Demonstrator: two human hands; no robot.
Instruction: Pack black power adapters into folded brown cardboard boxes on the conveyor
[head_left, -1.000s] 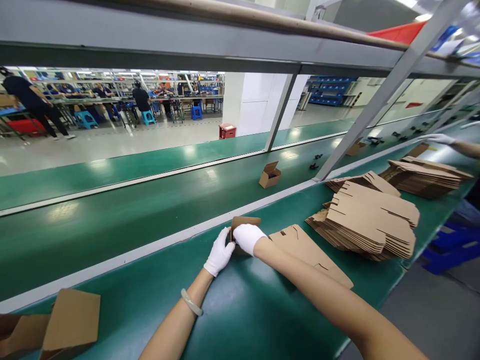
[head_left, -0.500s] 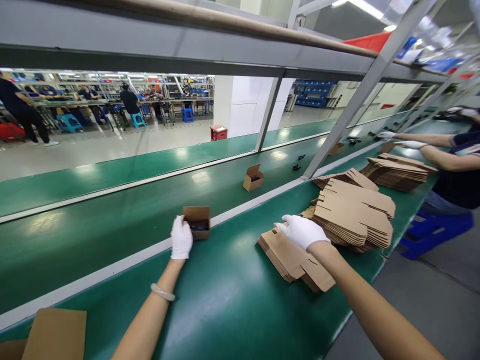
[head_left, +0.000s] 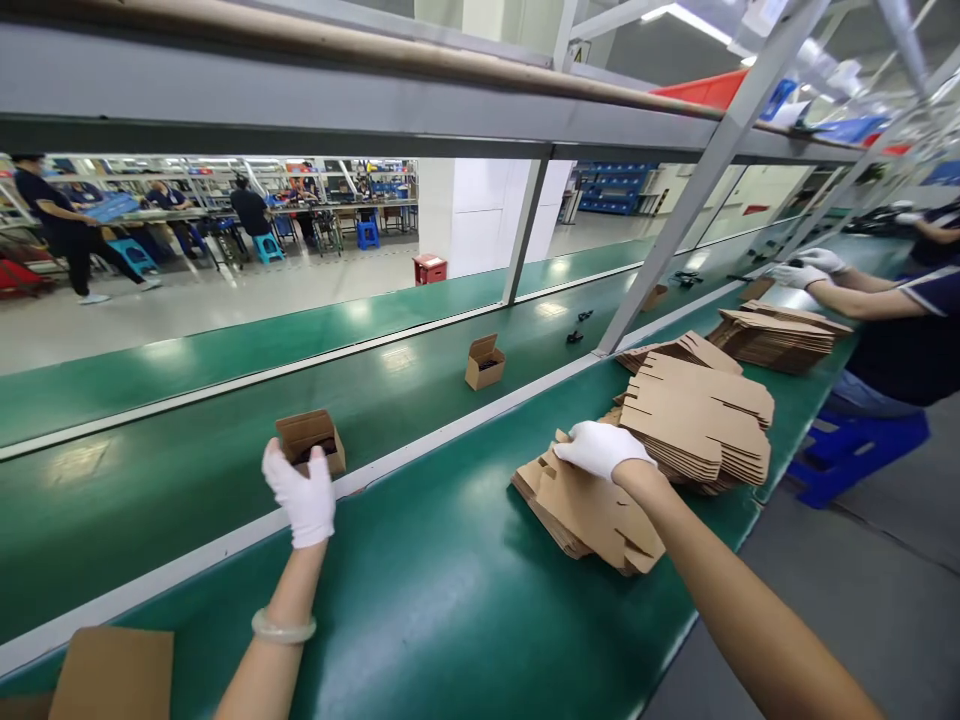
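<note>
Left hand (head_left: pixel 301 496) in white cotton glove, open, fingers up and loosely apart, not holding anything. It's right at the near edge of an open brown cardboard box (head_left: pixel 310 443), which sits on the far green belt (head_left: pixel 187 510); can't tell if the fingers touch it. Dark contents inside the box, too small to identify. Pale bangle (head_left: pixel 283 627) on that wrist.

Right hand (head_left: pixel 604 450), also gloved, lies flat on a short stack of die-cut cardboard blanks (head_left: pixel 592 510), fingers together pointing left. Can't tell if it's gripping or just resting. The stack's long axis runs diagonally, upper left to lower right, on the near green belt (head_left: pixel 420 590), and it's slightly fanned, with notched flaps. It touches the edge of a taller stack of blanks (head_left: pixel 694 420) just behind.

Second open box (head_left: pixel 485 362) further along the far belt. Co-worker (head_left: pixel 911 345) at right, gloved hands (head_left: pixel 799 268) over another blank stack (head_left: pixel 772 340), blue stool (head_left: pixel 855 455) nearby. Grey steel frame (head_left: pixel 720 150) overhead, factory floor and workbenches beyond.
</note>
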